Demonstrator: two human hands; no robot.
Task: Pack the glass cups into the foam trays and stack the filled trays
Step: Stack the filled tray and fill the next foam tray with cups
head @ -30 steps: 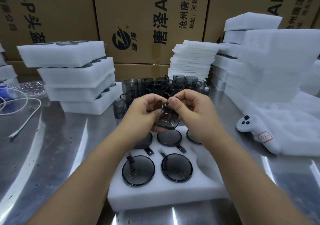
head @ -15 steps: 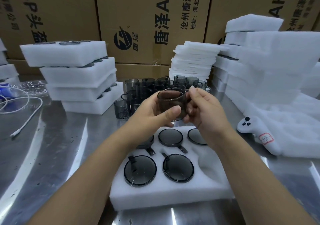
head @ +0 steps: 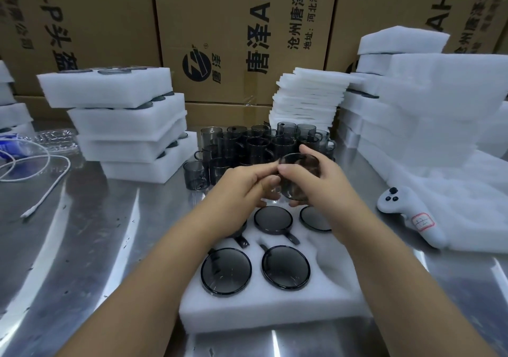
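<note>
A smoky glass cup point(head: 298, 176) hangs above the far end of a white foam tray point(head: 264, 306). My right hand point(head: 319, 180) grips the cup from the right, and my left hand point(head: 247, 183) pinches its left side. The tray holds several dark cups sunk bottom-up in its holes, among them one point(head: 226, 271) and another point(head: 286, 266) in the near row. The near right hole point(head: 328, 267) is empty. A cluster of loose glass cups point(head: 258, 147) stands behind my hands. A stack of filled foam trays point(head: 129, 126) sits at the left.
Thin foam sheets point(head: 308, 98) are piled at the back centre and foam blocks point(head: 428, 104) at the right. A white controller point(head: 409, 216) lies on foam at the right. A white cable point(head: 41, 180) trails on the steel table point(head: 82, 246) at left. Cardboard boxes point(head: 242, 32) line the back.
The cup has shifted right and lower, from my left hand's grip into my right hand's grip. My left hand now only pinches its left side.
</note>
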